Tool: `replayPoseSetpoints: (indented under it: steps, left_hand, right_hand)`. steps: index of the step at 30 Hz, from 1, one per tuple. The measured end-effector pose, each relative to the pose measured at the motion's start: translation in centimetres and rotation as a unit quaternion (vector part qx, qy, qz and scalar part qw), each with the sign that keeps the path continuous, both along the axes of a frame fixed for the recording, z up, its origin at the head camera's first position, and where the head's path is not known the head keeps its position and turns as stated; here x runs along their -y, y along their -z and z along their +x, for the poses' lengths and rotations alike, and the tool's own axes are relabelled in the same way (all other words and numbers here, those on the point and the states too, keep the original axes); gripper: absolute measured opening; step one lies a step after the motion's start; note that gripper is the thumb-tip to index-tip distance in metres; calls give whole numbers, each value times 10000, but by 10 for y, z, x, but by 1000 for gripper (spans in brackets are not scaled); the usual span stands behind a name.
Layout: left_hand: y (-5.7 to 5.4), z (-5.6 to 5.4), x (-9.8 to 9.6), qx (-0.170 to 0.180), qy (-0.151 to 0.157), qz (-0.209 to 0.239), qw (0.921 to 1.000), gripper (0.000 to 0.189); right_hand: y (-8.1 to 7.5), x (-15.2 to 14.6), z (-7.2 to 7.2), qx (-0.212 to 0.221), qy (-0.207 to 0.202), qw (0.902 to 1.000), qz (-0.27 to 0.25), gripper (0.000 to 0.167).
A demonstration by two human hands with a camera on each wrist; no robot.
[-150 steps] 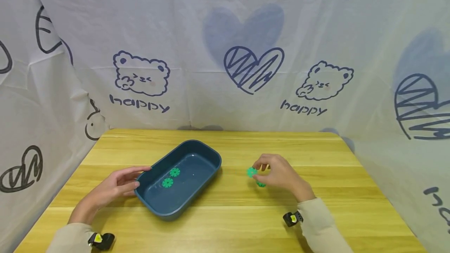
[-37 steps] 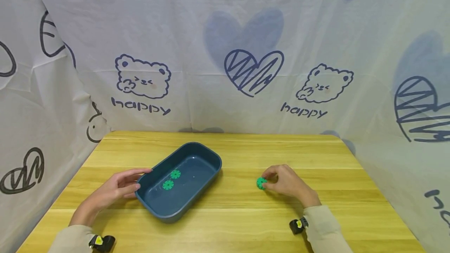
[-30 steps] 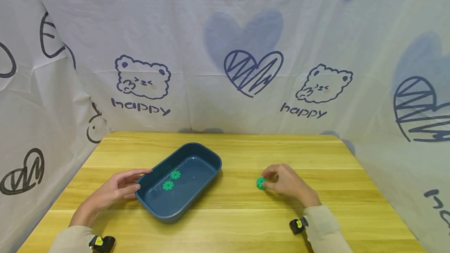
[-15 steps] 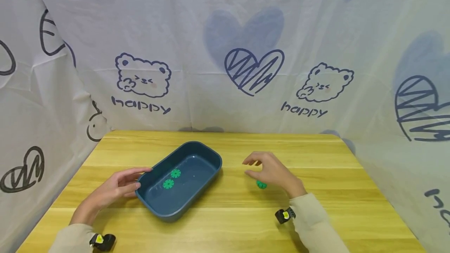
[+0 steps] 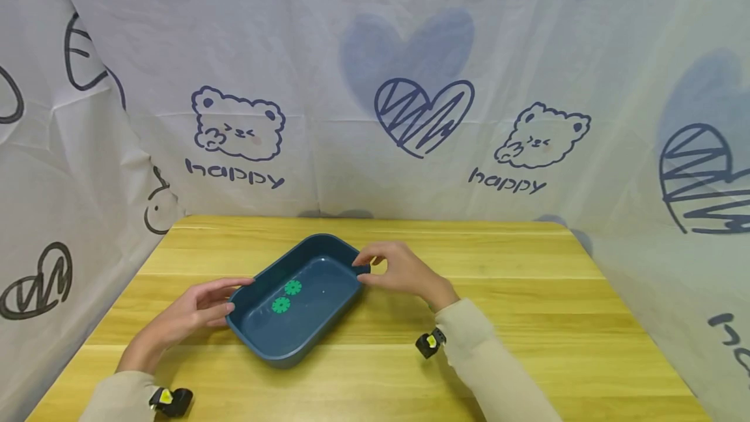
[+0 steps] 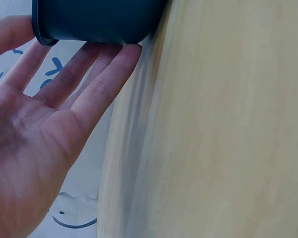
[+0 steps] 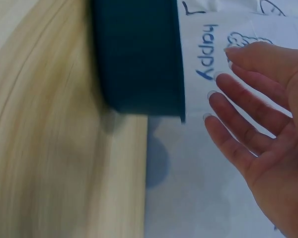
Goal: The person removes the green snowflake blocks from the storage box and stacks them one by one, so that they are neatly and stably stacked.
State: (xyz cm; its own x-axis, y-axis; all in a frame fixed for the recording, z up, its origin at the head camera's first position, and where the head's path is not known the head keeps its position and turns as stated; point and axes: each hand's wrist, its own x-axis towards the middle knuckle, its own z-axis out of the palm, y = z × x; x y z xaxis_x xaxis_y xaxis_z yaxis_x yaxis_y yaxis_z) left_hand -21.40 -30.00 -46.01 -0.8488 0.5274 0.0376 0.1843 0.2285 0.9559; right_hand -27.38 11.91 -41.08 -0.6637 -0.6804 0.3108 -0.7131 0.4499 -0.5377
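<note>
In the head view a dark blue plastic bin (image 5: 328, 337) stands slantwise on the table, with two green snowflake-shaped discs inside: one disc (image 5: 293, 287) farther back, the other disc (image 5: 281, 305) nearer. My left hand (image 5: 181, 318) rests against the bin's left corner, index finger along the far side and thumb at the end. The left wrist view shows the fairly straight fingers (image 6: 104, 84) touching the bin's outer wall (image 6: 102, 20). My right hand (image 5: 401, 271) is at the bin's right end, fingers loosely bent; in the right wrist view the hand (image 7: 268, 109) holds nothing, beside the bin wall (image 7: 139, 59).
A yellow wood-grain table (image 5: 527, 318) extends under the bin and both arms. White cloth (image 5: 328, 83) printed with hearts and bears hangs behind and at the sides. A black wrist camera (image 5: 430, 342) sits by the right sleeve; another wrist camera (image 5: 171, 402) is by the left.
My right hand has left the small green stack at right, moved left past it and reached the bin's right end. The stack is now hidden by the right wrist. The left hand stays put.
</note>
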Motion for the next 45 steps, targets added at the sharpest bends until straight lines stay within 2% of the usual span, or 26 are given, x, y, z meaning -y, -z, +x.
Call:
replayPoseSetpoints:
  steps: [5,8,12,16,21,27,36,45]
  left_hand:
    - [1,0,0,11,3,-22,10000,49]
    - [1,0,-1,22,8,-13,10000,49]
    - [0,0,-1,0,43,29,10000,49]
    - [0,-1,0,-96,123,87,9998,49]
    - [0,-3,1,-162,209,204,9994,48]
    - [-1,-2,0,-86,208,225,9995,48]
    - [-2,0,0,-87,150,125,9998,47]
    - [0,-2,2,-94,244,182,9995,47]
  right_hand:
    - [4,23,-6,111,-256,9995,175,21]
    - [6,35,-6,329,-416,9981,320,22]
    - [7,49,-4,654,-503,9951,550,25]
    - [8,60,-5,760,-556,9930,708,26]
    - [10,74,-8,677,-671,9915,888,25]
    - [17,91,-10,612,-813,9888,1096,24]
    - [26,113,-9,458,-820,9860,1374,22]
    - [30,133,-7,318,-930,9782,1828,27]
